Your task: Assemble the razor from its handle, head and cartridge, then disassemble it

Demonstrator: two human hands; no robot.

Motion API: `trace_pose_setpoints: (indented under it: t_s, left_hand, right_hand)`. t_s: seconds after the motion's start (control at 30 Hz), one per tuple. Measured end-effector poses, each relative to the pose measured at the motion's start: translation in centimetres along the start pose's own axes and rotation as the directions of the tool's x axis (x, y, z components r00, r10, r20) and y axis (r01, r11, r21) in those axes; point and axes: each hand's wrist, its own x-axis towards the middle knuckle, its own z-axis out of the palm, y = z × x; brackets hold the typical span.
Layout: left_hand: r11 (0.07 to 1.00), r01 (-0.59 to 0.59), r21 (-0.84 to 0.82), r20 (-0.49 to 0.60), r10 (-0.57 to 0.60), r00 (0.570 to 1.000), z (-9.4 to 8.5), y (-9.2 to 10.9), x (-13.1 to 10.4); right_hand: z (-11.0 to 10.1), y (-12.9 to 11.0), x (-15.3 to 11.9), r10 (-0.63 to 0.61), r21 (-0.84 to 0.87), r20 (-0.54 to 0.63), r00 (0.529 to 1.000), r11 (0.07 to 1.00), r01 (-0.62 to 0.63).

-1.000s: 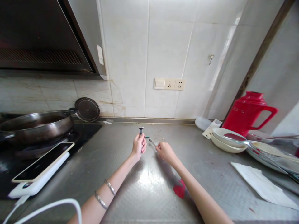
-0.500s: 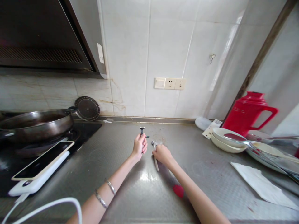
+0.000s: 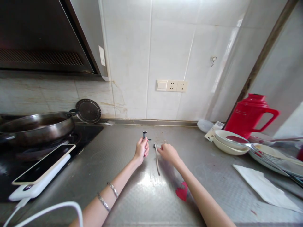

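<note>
Upright in my left hand (image 3: 142,150) is a small dark T-shaped tool (image 3: 144,134), which looks like a razor; its lower part is hidden by my closed fingers. A small dark green piece (image 3: 149,139) lies just behind that hand. My right hand (image 3: 168,153) is closed low over the counter, and whatever its fingers may hold cannot be made out. Left of it lies a thin, pale, slightly bent stick (image 3: 157,160) with a dark end, apart from the fingers. Some blurred clear scrap (image 3: 162,142) shows behind my right hand.
A steel pan (image 3: 38,126) sits on the stove at left, with a phone (image 3: 44,164) on a white power bank (image 3: 39,186) and its cable in front. To the right stand bowls (image 3: 230,149), a red thermos (image 3: 248,115) and a white napkin (image 3: 265,186) on the metal counter (image 3: 132,201).
My right hand has let go of the pale stick and shifted slightly right, leaving the stick on the counter. My left hand still holds the T-shaped tool in nearly the same place.
</note>
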Motion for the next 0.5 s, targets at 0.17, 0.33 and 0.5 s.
trace_pose_setpoints:
  t_s: [0.17,0.33,0.5]
  left_hand:
    - [0.999,0.026,0.031,0.019,-0.027,0.999,-0.4,-0.7,0.2]
    - [0.998,0.028,0.049,0.058,-0.031,0.998,-0.7,-1.3,0.4]
    - [0.998,0.028,0.06,0.08,-0.033,0.996,-0.6,-1.4,0.3]
  right_hand:
    - [-2.7,3.8,2.9,-0.083,0.083,-0.04,0.996,0.993,0.086]
    - [-1.2,5.9,4.6,-0.234,0.164,0.016,0.972,0.959,0.229]
    - [0.6,5.8,4.3,-0.353,0.168,-0.003,0.935,0.922,0.349]
